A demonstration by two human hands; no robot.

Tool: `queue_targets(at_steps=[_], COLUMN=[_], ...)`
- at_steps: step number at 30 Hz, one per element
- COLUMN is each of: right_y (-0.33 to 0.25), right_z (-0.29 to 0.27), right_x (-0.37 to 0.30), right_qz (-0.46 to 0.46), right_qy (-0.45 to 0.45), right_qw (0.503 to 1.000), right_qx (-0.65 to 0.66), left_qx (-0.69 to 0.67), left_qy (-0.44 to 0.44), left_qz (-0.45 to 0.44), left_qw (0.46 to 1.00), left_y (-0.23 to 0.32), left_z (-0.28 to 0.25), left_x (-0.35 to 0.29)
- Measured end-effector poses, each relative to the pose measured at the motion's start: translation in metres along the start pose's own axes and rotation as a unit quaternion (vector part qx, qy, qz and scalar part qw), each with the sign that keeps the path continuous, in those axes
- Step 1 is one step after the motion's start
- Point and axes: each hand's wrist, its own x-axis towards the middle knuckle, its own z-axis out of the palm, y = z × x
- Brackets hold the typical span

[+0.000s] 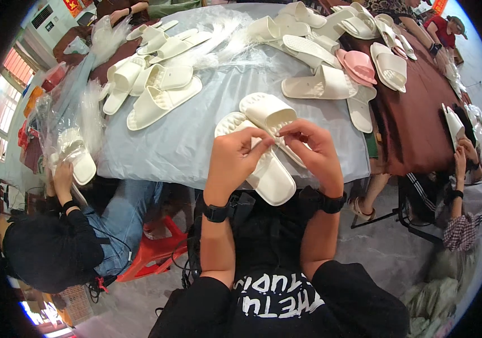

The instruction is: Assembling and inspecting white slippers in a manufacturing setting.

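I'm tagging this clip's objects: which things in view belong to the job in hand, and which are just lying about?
Job in hand:
white slipper pair, under the left hand and right hand
pale-covered table

Apparently just lying about, for these hands:
pink slippers
red stool

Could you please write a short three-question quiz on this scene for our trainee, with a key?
1. True or false: both of the person's wrists are bare.
2. Which colour of slipper lies among the white slippers on the right side of the table? A) blue; B) pink; C) green.
3. Where are the person's left hand and right hand?

Key:
1. False; each wrist wears a black band.
2. B, a pink slipper.
3. Close together, over the pair of white slippers nearest the person.
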Motion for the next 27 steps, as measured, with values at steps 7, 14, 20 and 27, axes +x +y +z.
queue_targets(at_steps=[7,14,20,27], right_y=[-0.003,-0.012,-0.024,-0.024], right_z=[-0.008,-0.005,0.005,0.004], right_x=[0.001,0.000,-0.001,-0.002], right_qz=[0.019,-0.017,-0.033,-0.057], right_qy=[-0.072,-0.047,-0.021,-0.027], right_qw=[0.995,0.989,0.996,0.994], right_qx=[-0.065,-0.143,-0.086,-0.085], left_qx=[0.054,-0.198,-0.048,-0.028], left_qy=[0.114,-0.011,-0.055,-0.030], left_qz=[0.070,-0.044,-0.050,-0.005], left_qw=[0.990,0.979,0.996,0.999], left_y=[0.005,0.012,0.013,0.022], left_z=[0.001,-0.023,-0.016,-0.009], left_x=[0.001,-0.010,-0.006,-0.005])
